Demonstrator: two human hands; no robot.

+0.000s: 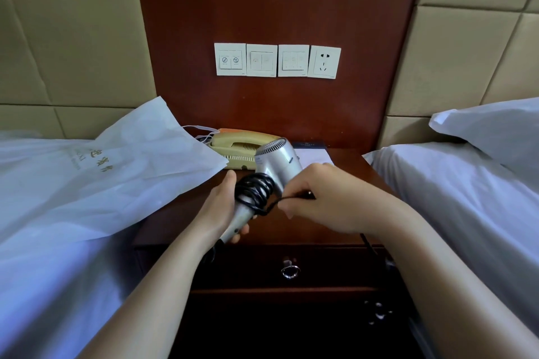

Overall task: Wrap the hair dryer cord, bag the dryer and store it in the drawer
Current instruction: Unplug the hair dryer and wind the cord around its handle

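**Cord half wound on the dryer**

Our left hand (221,207) grips the handle of the silver hair dryer (277,162) above the nightstand (291,230). Black cord (255,191) coils around the handle; our right hand (323,198) pinches its loose run. A white bag (116,160) lies on the left bed, beside the phone (236,148).

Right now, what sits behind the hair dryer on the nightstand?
A beige telephone and a white notepad. The dryer hides the telephone's right end; the white bag covers its left.

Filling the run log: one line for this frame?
step: cord partly wrapped | left hand: grips dryer handle | right hand: pinches cord | bag: on left bed | drawer: shut
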